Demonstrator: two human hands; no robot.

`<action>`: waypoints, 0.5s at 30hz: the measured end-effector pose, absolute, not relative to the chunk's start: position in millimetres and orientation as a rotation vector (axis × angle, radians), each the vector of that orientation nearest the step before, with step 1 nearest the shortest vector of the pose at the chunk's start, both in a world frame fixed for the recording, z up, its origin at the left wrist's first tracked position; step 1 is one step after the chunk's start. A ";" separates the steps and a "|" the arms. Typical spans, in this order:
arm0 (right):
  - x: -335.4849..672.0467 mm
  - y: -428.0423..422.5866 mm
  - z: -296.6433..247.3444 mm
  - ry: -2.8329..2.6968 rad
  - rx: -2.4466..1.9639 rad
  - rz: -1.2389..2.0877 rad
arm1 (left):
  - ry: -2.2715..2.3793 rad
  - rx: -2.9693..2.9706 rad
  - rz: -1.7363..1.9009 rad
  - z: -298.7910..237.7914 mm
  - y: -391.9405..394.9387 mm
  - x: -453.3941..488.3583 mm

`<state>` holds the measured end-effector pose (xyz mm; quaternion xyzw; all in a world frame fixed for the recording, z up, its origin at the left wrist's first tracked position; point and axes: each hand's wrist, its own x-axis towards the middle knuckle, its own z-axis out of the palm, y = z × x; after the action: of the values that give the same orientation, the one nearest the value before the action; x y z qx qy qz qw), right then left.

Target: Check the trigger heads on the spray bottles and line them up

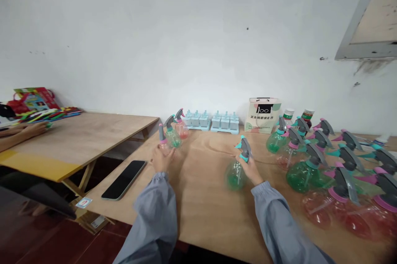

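Observation:
My left hand [161, 158] is closed around a pink spray bottle [162, 142] with a grey trigger head, standing on the wooden table [201, 198]. Two more spray bottles, one green [172, 135] and one pink [181, 126], stand just beyond it. My right hand [249, 167] grips a green spray bottle [235, 173] by its neck, under a grey and teal trigger head; the bottle rests upright on the table. Both arms wear grey sleeves.
Several green and pink spray bottles [322, 164] crowd the right side. A black phone [124, 179] lies near the left edge. Blue ice-pop moulds [212, 121] and a paper bag [263, 116] stand at the wall. Another person's hand [29, 129] rests on the neighbouring table [77, 140].

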<state>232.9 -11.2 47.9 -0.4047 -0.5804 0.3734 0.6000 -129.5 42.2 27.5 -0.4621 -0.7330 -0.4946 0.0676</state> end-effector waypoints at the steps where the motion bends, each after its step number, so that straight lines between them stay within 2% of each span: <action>1: 235.4 -14.1 51.4 -1.300 -0.924 0.965 | -2.220 -1.428 -1.459 23.1 38.3 -117.0; 6: 246.2 -29.3 65.3 -1.252 -0.744 1.350 | -2.109 -1.754 -1.306 6.2 15.2 -30.4; 10: 247.7 -32.0 64.8 -1.284 -0.763 1.224 | -2.040 -1.898 -1.300 5.7 4.1 23.8; 15: 242.6 -25.4 52.8 -1.324 -0.772 1.130 | -2.099 -1.885 -1.304 12.9 -5.5 47.3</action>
<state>242.6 -25.4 52.8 -0.3303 -0.5664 0.4833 0.5801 47.3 -5.5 12.9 -0.6063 -0.6754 -0.4196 0.0167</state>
